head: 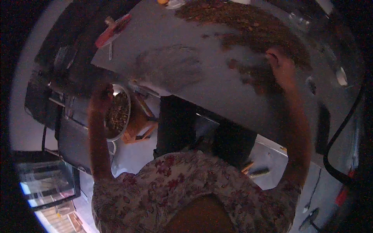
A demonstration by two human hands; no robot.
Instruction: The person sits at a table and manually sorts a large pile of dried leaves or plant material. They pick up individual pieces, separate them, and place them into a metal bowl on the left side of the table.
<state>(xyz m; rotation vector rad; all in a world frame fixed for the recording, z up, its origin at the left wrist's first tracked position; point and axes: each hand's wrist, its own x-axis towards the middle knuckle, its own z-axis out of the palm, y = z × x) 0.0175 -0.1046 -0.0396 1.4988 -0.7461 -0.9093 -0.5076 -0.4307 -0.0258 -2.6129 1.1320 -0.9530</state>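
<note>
Near the table's left corner, my left hand (102, 97) is at the rim of a round bowl (128, 110) that holds small brown pieces (117, 115); whether the fingers grip the rim is too dark to tell. Over on the right, my right hand (278, 62) is at the edge of a wide spread of brown loose material (256, 35) on the grey tabletop (215, 84). Its fingers are bent, and whether anything is between them cannot be seen. A thin greyish smear or residue (169, 65) marks the table's middle.
A red item, perhaps a tray (113, 30), lies at the table's far left corner with a pale handle beside it. A wooden stool (140, 132) stands below the table's left end. On the right are a roll of tape (341, 76) and a black cable (344, 122).
</note>
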